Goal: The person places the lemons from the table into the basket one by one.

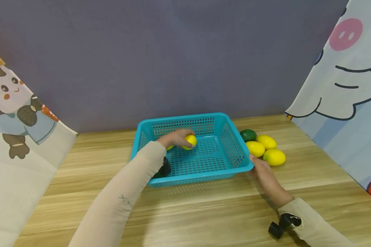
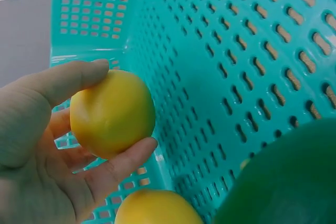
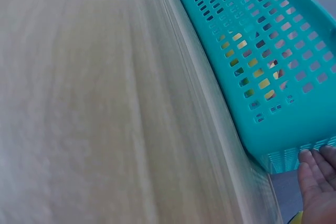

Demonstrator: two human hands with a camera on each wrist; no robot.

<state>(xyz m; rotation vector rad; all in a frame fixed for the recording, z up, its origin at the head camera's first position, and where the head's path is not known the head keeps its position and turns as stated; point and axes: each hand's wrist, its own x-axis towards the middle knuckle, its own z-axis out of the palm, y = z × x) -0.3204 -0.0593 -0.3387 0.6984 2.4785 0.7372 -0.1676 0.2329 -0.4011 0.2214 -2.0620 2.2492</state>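
Observation:
A yellow lemon [image 1: 190, 141] is held by my left hand [image 1: 178, 137] over the floor of the turquoise basket [image 1: 198, 177]. In the left wrist view, the thumb and fingertips curl around the lemon [image 2: 113, 114]. Beside it in the basket lies a second yellow lemon [image 2: 157, 208], mostly covered by my hand in the head view. A smooth dark green fruit [image 2: 289, 182] fills the lower right of the left wrist view. At the basket's front right corner, the extended fingers of my right hand [image 1: 264, 173] touch the outside below the rim.
Right of the basket, three yellow lemons [image 1: 274, 157] and a dark green fruit [image 1: 248, 135] lie together on the wooden table [image 1: 204, 212]. A grey backdrop [image 1: 185, 61] stands behind, with cartoon-printed cloths on both sides. A black device [image 1: 282, 224] is strapped to my right wrist.

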